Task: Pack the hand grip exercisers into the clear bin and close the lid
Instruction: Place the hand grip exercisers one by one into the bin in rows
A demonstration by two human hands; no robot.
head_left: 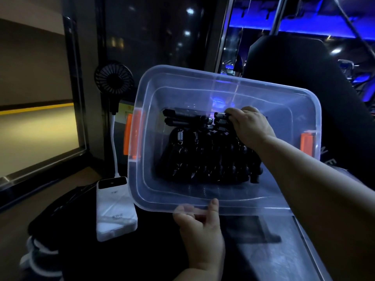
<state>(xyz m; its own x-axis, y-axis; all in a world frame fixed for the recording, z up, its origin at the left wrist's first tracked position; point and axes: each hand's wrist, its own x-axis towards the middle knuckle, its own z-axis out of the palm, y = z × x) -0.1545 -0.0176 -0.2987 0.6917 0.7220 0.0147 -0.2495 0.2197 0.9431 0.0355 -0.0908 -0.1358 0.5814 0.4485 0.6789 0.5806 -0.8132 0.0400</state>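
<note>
The clear bin (263,92) with orange latches on its two short sides is tilted toward me at the centre of the view. Several black hand grip exercisers (205,159) with metal springs lie packed on its bottom. My left hand (199,230) grips the bin's near rim, thumb over the edge and fingers underneath. My right hand (249,126) reaches inside the bin, and its fingers hold an exerciser (188,118) by the spring end at the far side of the pile. The clear lid (284,250) lies flat below the bin at the lower right.
A white power bank (113,209) lies left of the bin, with a cable running up to a small black fan (113,78). A black bag (60,211) sits at the lower left. A dark chair back (294,63) stands behind the bin. Glass panels are at the back.
</note>
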